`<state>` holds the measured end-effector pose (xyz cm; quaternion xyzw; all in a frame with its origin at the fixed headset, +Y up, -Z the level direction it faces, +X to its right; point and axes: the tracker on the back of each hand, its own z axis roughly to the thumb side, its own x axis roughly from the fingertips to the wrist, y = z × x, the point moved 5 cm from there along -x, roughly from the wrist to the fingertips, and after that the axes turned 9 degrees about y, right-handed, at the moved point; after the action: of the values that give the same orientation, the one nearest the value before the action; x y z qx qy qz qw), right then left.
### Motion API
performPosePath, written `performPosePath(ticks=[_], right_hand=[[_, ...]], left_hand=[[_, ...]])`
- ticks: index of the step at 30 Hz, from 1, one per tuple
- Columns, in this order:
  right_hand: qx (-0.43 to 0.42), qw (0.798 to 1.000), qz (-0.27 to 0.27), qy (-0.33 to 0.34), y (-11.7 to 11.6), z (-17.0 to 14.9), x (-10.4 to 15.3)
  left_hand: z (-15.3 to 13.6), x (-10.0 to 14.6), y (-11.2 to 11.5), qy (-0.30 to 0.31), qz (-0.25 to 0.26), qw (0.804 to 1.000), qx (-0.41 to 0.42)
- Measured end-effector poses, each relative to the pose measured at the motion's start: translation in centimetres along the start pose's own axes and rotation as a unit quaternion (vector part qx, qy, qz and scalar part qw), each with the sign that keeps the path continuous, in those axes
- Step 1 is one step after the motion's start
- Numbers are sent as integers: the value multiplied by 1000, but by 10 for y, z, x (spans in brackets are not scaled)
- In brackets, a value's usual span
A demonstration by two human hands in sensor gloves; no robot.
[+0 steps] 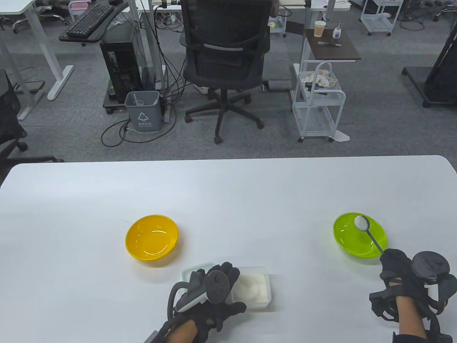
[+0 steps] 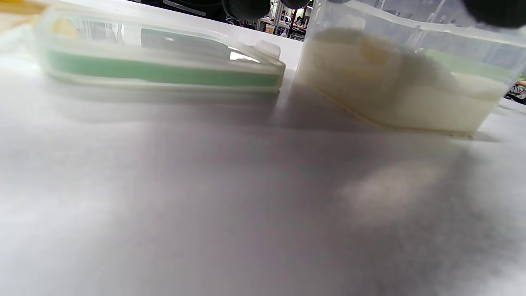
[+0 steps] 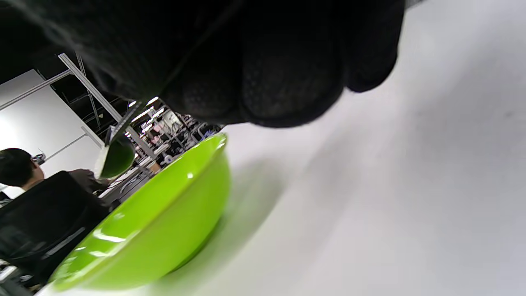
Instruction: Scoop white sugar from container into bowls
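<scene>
A clear square container [image 1: 254, 288] of white sugar stands near the table's front edge, also close up in the left wrist view [image 2: 407, 82]. My left hand [image 1: 214, 286] rests against its left side and holds it. My right hand [image 1: 394, 262] grips the handle of a metal spoon [image 1: 369, 234]. The spoon's bowl, heaped with sugar [image 1: 361, 222], hangs over the green bowl [image 1: 360, 246]. The green bowl [image 3: 156, 222] and spoon bowl [image 3: 115, 158] show in the right wrist view. A yellow bowl [image 1: 151, 238] sits left of centre, with no sugar visible in it.
The container's lid [image 1: 194, 271], clear with a green seal, lies flat just left of the container, partly under my left hand; it also shows in the left wrist view [image 2: 156, 61]. An office chair [image 1: 225, 64] and a cart [image 1: 317, 103] stand beyond the table's far edge.
</scene>
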<state>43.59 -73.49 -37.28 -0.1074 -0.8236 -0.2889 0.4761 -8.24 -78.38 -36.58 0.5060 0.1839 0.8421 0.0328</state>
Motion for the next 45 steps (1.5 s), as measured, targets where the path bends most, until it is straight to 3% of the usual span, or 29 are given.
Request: performPosePath(ticks=[4,11,14,20,25,32,40,45], right_hand=[[118,992,-29,37,2,11,2],[330,928,-94,147,2,50,17],[347,919,-107,156,3,55,21],[345,920,-100,157,0,57,22],[304,934,-94,164,-1,63,25],[247,935,-78,243,-13,103,48],[185,909,-37,373,-34,157,96],[143,872,1,469,-48,185,132]], left_hand=[[0,0,0,1,-1,1000,3],[-1,0,0,0,0,1000,2],[-1,0,1,0,0,1000,3],[-1,0,1,0,-1,1000,4],[-1,0,1,-1,-1,1000,4],[-1,0,1,-2,-1,1000,3],[-1,0,1,-2,-1,1000,3],[-1,0,1,-1,-1,1000,3]])
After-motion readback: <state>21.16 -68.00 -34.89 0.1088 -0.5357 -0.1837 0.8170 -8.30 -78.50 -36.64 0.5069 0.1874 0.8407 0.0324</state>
